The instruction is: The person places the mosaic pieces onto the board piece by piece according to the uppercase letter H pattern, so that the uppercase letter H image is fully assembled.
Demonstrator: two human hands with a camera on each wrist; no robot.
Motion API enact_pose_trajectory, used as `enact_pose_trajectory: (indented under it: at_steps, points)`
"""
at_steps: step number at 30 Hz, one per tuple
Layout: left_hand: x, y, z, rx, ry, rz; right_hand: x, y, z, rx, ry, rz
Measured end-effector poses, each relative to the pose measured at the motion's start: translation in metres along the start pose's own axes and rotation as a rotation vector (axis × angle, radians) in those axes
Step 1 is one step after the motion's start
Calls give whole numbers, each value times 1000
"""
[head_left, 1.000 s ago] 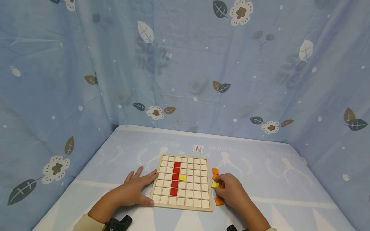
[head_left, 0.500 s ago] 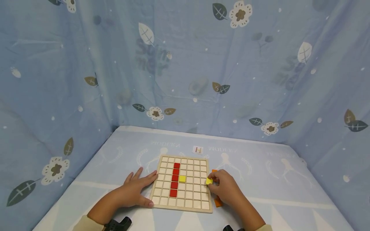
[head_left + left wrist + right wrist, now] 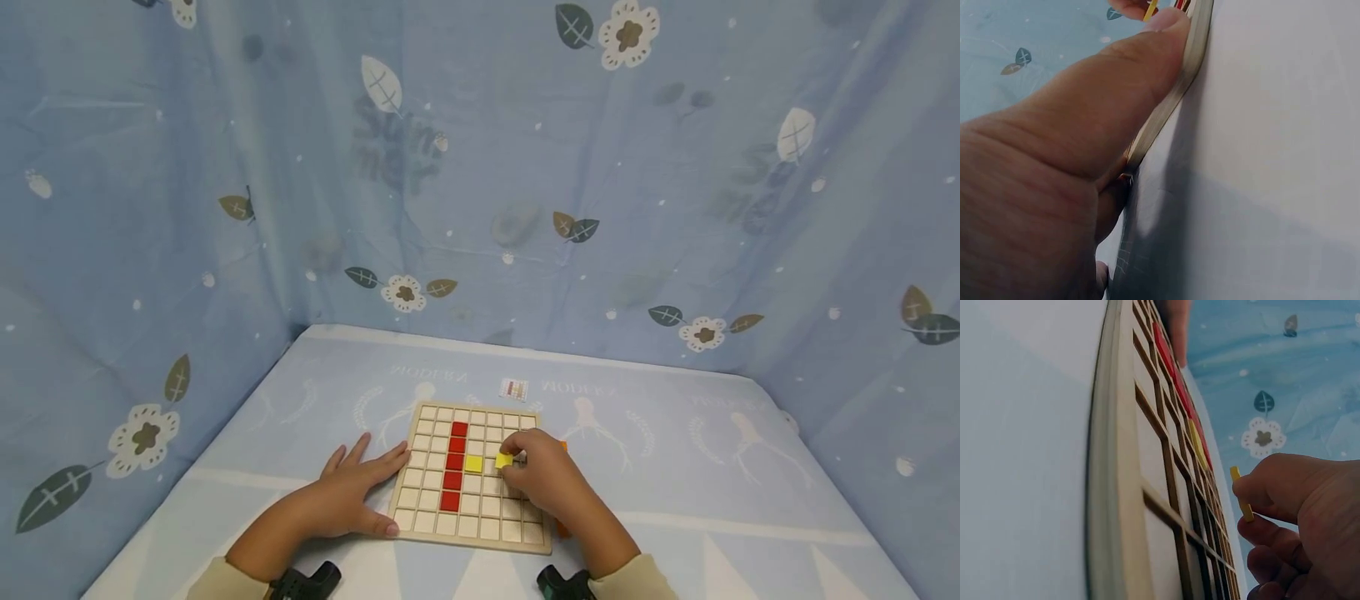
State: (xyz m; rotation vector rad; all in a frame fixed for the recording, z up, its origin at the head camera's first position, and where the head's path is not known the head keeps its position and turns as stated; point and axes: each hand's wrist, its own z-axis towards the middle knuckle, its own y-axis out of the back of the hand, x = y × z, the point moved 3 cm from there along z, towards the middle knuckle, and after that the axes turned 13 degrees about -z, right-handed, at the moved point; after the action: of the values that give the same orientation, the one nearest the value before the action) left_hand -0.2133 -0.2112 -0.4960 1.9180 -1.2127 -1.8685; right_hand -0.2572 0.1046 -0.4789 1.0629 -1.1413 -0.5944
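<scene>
A wooden grid board (image 3: pixel 470 546) lies on the table, with a column of red tiles (image 3: pixel 453 462) set in its cells. One yellow tile (image 3: pixel 473 464) sits in a cell just right of the red column. Above the board's right half, my right hand (image 3: pixel 551 475) pinches a second yellow tile (image 3: pixel 1242 494) between thumb and finger; the right wrist view shows it edge-on, apart from the grid. My left hand (image 3: pixel 347 492) is spread at the board's left side, fingertips and thumb (image 3: pixel 1129 81) touching the frame.
Orange tiles (image 3: pixel 562 528) lie beyond the board's right edge, mostly hidden by my right hand and forearm. A small printed card (image 3: pixel 514 388) with a coloured grid lies behind the board. Patterned blue curtains (image 3: pixel 480 167) enclose the table's back and sides.
My right hand has picked the yellow tile from beside the board and carried it left over the grid. The left hand has stayed in place.
</scene>
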Motion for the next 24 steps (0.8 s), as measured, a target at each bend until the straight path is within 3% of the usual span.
enact_pose_trajectory:
  at_steps: [14,24]
  points:
    - [1,-1,-1,8,6,-11,13,-21,9,24,-5,5]
    - [2,-1,0,-2,4,10,14,-19,8,7,-17,-18]
